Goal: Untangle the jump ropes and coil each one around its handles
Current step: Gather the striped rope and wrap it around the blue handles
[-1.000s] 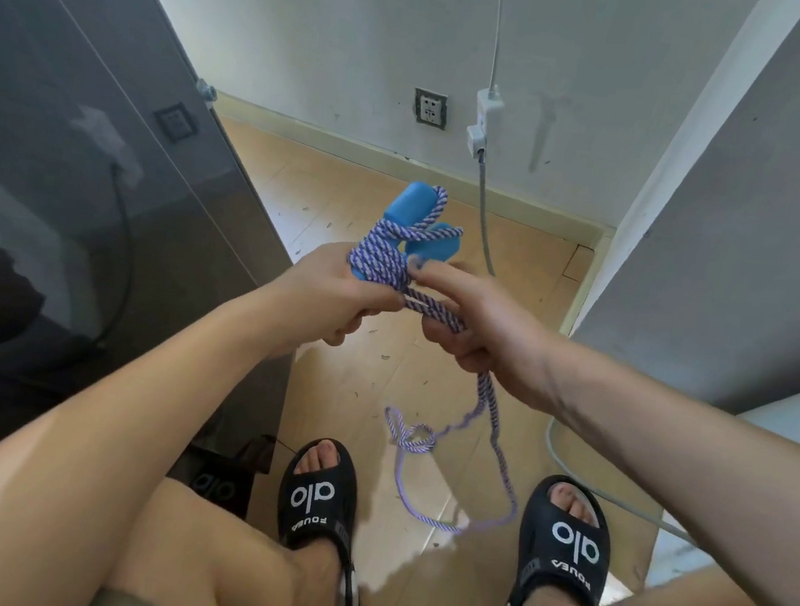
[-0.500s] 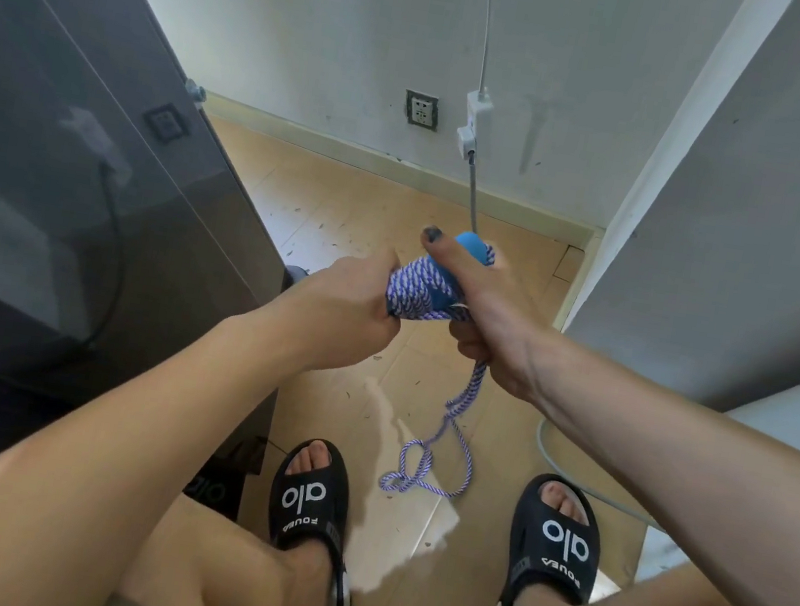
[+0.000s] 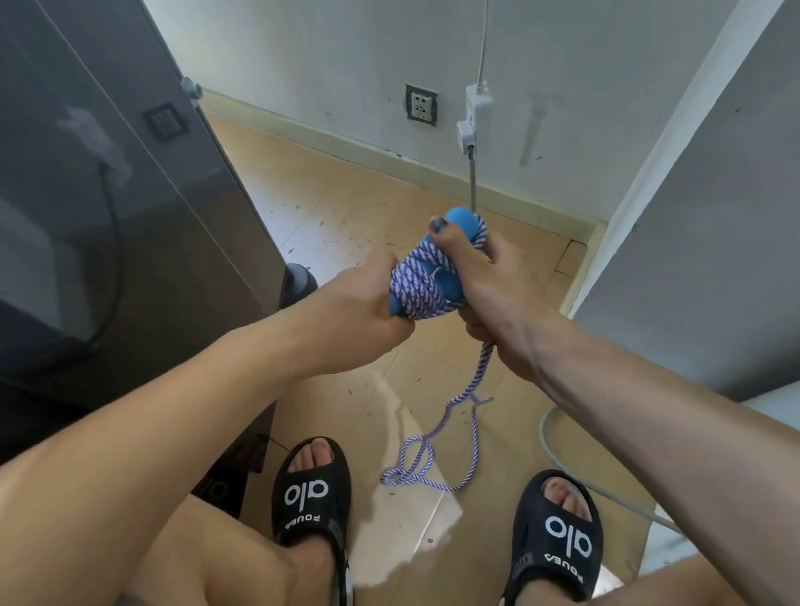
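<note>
- Head view: left hand (image 3: 361, 307) grips the blue handles' (image 3: 448, 279) lower end.
- Right hand (image 3: 489, 285) clasps the purple-white jump rope (image 3: 419, 282) coiled round them, thumb on top.
- Loose tail (image 3: 436, 443) dangles toward the wooden floor (image 3: 350, 202) between 2 black slides (image 3: 315, 492).

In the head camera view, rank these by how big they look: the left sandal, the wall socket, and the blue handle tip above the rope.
1. left sandal, nearest the camera
2. wall socket
3. blue handle tip, looks close in size to the socket, so unsure

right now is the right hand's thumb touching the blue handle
Touching. In the head view the right hand lays its thumb flat across the top of the blue handle, no gap between them, just above the coiled rope.
</note>
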`<state>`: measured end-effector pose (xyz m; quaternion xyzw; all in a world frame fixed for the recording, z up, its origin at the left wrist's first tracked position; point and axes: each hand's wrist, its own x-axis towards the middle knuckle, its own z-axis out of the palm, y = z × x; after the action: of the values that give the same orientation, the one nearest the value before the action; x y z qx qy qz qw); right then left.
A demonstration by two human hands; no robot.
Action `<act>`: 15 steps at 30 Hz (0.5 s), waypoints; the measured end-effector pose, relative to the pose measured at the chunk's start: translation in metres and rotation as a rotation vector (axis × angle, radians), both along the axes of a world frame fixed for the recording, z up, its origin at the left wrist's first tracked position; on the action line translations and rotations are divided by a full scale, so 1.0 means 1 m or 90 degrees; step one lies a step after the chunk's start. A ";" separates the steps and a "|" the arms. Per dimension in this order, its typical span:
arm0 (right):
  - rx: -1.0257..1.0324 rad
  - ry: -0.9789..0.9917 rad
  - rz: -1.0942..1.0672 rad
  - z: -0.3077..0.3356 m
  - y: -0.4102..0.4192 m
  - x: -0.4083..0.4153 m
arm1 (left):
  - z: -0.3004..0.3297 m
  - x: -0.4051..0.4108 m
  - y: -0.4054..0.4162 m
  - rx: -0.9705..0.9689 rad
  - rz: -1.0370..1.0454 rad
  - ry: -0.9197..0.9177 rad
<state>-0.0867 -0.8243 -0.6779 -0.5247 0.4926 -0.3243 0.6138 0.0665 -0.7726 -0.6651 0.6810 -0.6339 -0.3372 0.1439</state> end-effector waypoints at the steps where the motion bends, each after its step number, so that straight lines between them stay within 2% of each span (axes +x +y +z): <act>1: 0.001 -0.014 0.025 0.001 0.000 0.000 | 0.002 0.003 -0.001 0.016 -0.002 0.007; 6: -0.086 -0.045 0.063 0.003 -0.006 -0.003 | 0.015 0.010 0.001 0.066 -0.060 0.115; 10: -0.115 -0.060 0.060 0.008 -0.007 -0.003 | 0.021 0.012 0.006 0.092 -0.044 0.221; 15: -0.157 0.049 0.118 0.012 -0.009 -0.007 | 0.021 0.010 0.010 0.128 -0.010 0.313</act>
<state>-0.0942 -0.8329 -0.6662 -0.6513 0.4216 -0.3044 0.5526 0.0769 -0.7630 -0.6446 0.5845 -0.5483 -0.5549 0.2230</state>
